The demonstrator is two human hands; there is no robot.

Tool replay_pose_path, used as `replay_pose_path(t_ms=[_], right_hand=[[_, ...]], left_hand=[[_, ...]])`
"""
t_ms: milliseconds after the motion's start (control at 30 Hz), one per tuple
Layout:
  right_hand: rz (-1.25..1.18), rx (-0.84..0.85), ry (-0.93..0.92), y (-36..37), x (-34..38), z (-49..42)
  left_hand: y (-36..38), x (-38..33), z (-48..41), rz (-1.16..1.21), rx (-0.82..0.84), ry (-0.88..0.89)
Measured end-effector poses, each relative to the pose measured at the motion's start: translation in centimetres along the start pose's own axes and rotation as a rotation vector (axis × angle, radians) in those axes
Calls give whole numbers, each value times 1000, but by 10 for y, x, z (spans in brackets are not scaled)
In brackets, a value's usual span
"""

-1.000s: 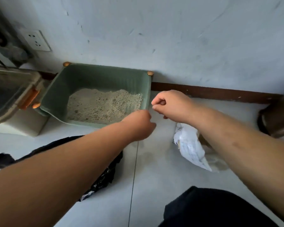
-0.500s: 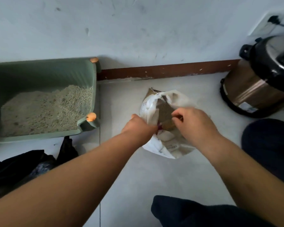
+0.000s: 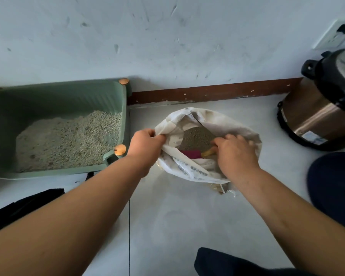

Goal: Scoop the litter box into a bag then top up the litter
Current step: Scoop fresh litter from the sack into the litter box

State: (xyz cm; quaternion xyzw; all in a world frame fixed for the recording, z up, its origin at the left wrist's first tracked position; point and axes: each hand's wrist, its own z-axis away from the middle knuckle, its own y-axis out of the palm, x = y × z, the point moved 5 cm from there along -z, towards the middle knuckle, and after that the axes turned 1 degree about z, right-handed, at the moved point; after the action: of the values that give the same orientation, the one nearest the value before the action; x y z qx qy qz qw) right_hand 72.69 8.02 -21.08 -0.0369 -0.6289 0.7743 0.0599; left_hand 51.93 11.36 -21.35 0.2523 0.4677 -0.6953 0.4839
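Observation:
A white woven litter sack (image 3: 189,170) stands on the floor with its mouth pulled wide, grey-brown litter (image 3: 195,137) showing inside. My left hand (image 3: 145,145) grips the sack's left rim. My right hand (image 3: 235,154) is at the right of the opening and grips a tan handle (image 3: 208,152) of a scoop whose dark red part (image 3: 190,153) lies in the sack. The green litter box (image 3: 116,98) with orange corner caps sits against the wall at left, holding pale litter (image 3: 68,140) heaped toward its right side.
A black bag (image 3: 28,204) lies on the floor in front of the litter box. A steel cooker with a black lid (image 3: 319,116) stands at right by the wall, under a socket (image 3: 337,34). My dark-clothed knees (image 3: 335,188) are at lower right.
The view swung from the litter box to the sack. Both hands moved to the sack and spread its mouth wider; my right hand now holds the scoop handle inside.

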Motion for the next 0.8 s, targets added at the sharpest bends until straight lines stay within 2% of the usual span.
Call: replay_pose_path(t_ms=[233,433,533,700,800], right_hand=[[-76,-40,-14,-15,22,-31],[-204,-112,-165,-18,55,-74],[-250,-93,-230,-16,65,-85],[-113,46,-200,2,48,-77],[-141,128,-160,6,33,-64]], left_hand=[[-37,-19,-4,-12,-66,38],[-69,-40,-18,1,-240,56],[-70,-42,-22,-44,-322,69],[-43,-29,-18,-191,-206,68],[-34,-19,-14,-240,-124,58]])
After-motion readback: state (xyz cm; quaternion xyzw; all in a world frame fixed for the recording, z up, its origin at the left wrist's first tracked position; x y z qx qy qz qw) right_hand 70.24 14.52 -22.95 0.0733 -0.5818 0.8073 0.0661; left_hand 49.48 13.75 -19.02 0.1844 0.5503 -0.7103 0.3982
